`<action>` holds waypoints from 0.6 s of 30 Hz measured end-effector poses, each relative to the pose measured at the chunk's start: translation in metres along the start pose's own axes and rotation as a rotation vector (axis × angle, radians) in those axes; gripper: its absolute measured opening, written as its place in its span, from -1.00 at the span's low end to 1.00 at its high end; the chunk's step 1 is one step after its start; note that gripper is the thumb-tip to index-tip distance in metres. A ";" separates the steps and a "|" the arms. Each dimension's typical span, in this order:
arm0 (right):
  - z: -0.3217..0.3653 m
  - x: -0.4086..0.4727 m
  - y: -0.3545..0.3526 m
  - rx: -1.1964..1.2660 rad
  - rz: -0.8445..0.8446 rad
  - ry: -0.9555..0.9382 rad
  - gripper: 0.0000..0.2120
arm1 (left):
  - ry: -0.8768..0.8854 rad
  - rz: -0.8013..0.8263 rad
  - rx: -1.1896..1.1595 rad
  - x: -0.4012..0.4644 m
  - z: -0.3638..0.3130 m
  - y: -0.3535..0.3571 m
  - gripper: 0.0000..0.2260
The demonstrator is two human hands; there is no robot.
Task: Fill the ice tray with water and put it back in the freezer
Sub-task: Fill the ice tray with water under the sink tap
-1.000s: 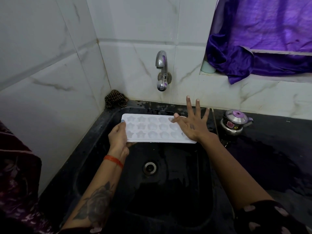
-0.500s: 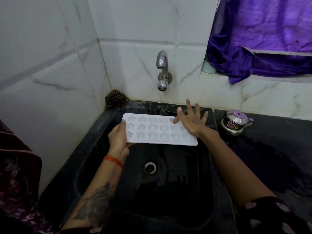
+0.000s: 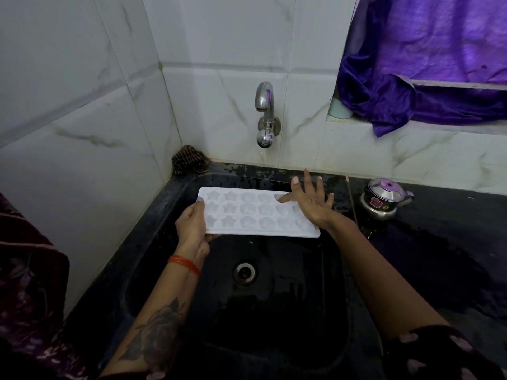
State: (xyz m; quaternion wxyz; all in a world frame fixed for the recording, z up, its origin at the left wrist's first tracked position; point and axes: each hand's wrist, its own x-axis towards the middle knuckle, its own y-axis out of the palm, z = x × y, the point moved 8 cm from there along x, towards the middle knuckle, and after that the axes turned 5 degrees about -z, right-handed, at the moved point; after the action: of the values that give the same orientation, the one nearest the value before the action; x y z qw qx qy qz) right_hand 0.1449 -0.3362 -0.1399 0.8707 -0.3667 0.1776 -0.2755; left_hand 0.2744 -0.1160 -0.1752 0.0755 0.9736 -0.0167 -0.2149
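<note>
Black sink (image 3: pixel 337 283) below me, the white ice tray (image 3: pixel 255 215) level above its far end, under the tap (image 3: pixel 265 113). My left hand (image 3: pixel 192 229) clamps the tray's near-left edge; my right hand (image 3: pixel 311 202) rests splayed, grip released, over its right end.

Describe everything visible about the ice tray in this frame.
The ice tray is a white, plastic-looking rectangle with three rows of moulded cells, stars at its left end and rounder shapes further right. It is held roughly level above the black sink, below and in front of the wall tap. The left hand grips its left end; the right hand lies open over its right end, fingers spread. Whether the cells hold water is unclear.
</note>
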 end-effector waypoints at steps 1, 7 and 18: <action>-0.001 0.000 -0.001 0.017 0.000 0.004 -0.34 | 0.001 0.000 -0.006 0.000 0.000 0.000 -0.84; 0.005 0.000 -0.006 -0.219 -0.043 -0.101 -0.46 | 0.007 0.027 -0.001 -0.001 0.003 0.003 -0.88; 0.031 -0.009 0.000 0.015 -0.123 -0.186 -0.45 | -0.011 0.036 -0.011 -0.003 0.003 0.002 -0.84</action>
State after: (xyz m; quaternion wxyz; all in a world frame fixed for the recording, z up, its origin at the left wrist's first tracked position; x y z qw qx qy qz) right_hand 0.1533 -0.3141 -0.1184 0.8675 -0.3945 0.0713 -0.2945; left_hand 0.2702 -0.1179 -0.1764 0.0847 0.9715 -0.0336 -0.2186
